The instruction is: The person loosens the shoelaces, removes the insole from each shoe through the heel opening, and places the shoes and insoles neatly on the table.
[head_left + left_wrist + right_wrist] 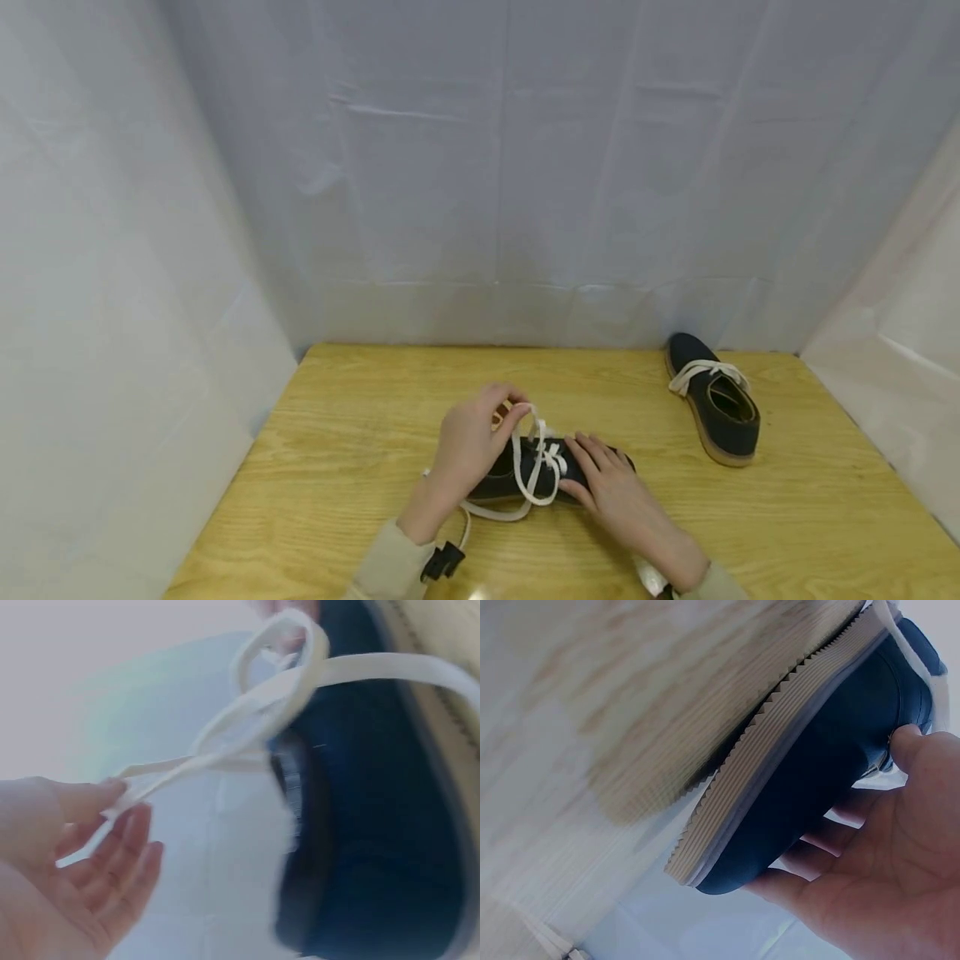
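"How does the shoe point(817, 750) look?"

"Low-cut and dark navy, with a thick tan sole, ridged along its side. It lies at the lower centre of the head view, on the wooden bench point(360, 417), toe to the right and mouth to the left. A flat white lace point(309, 679) crosses the front; part of it hangs in a long loop, and another stretch curves over the bench along the near side."

"And the hands?"

"The left hand point(468, 442) pinches the lace between thumb and fingers, above the shoe's mouth. The right hand point(618, 496) lies across the toe end, its fingers extended and a little apart, touching the upper."

"What can't you make out?"

"In the head view the left hand and wrist cover the heel, and the right hand covers much of the toe. The left wrist view is blurred and cuts the shoe off at the right. That may be a small bow by the eyelets, but the loops overlap too much to be sure."

"Anything else around?"

"Another shoe point(701, 396), navy with a white lace, rests at the right of the frame towards the back edge, well apart from the hands. Pale sheeting point(495, 183) hangs behind and down both sides. A black clip point(442, 562) sits beside the left sleeve point(393, 562), at the bottom."
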`<state>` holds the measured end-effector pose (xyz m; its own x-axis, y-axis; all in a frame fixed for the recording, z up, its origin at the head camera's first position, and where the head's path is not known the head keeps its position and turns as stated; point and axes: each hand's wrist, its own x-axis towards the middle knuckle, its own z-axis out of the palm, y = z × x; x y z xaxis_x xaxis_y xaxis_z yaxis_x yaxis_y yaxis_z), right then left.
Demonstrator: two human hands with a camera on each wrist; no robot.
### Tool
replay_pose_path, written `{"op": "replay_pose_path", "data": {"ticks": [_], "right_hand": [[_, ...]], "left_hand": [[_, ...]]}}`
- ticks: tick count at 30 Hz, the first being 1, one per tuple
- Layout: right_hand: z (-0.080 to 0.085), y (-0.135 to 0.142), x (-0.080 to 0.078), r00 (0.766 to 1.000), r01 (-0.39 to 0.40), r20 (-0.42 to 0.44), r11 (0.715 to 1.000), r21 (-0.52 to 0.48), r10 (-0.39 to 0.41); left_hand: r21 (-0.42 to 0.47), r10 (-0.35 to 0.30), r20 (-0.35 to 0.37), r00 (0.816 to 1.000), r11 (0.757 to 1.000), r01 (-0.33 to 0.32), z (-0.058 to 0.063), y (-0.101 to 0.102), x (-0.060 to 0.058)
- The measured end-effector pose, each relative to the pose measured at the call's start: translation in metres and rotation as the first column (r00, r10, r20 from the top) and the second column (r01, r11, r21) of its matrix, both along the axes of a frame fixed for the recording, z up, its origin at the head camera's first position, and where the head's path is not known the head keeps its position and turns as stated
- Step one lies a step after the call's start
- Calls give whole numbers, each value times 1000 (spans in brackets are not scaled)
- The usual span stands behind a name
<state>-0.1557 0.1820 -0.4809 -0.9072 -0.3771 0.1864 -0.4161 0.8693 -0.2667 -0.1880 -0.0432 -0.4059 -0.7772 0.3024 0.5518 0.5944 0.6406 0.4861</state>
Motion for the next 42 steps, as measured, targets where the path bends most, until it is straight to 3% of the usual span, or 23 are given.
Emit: {"op": "replay_pose_path", "data": {"ticks": [4,10,17,24,29,32,36,42], "right_hand": [[-1,0,0,1000,2,-17,1000,-5,-2],[-2,1,0,1000,5,-14,1000,-5,-5],[-1,2,-1,1000,4,11,1000,4,-4],[0,1,0,1000,5,25,1000,4,-6],[0,2,0,1000,5,26,1000,-2,-5],[-1,2,0,1000,2,11,1000,-12,-1],[-1,3,0,1000,-7,-21,1000,-18,6],[-3,2,0,998,-26,-63,1000,-7,25]], "left_hand": [[171,-48,-91,995,983,63,14,-3,0],[309,-60,-187,981,944,117,40,-5,7],[331,-111,-245,963,924,191,57,-5,14],[347,-145,-380,913,893,286,74,-2,18],[337,-177,-432,884,878,340,82,4,21],[305,-240,-404,883,875,377,79,11,23],[213,-319,-278,906,899,382,66,22,23],[51,-300,-51,953,952,303,41,31,16]]}}
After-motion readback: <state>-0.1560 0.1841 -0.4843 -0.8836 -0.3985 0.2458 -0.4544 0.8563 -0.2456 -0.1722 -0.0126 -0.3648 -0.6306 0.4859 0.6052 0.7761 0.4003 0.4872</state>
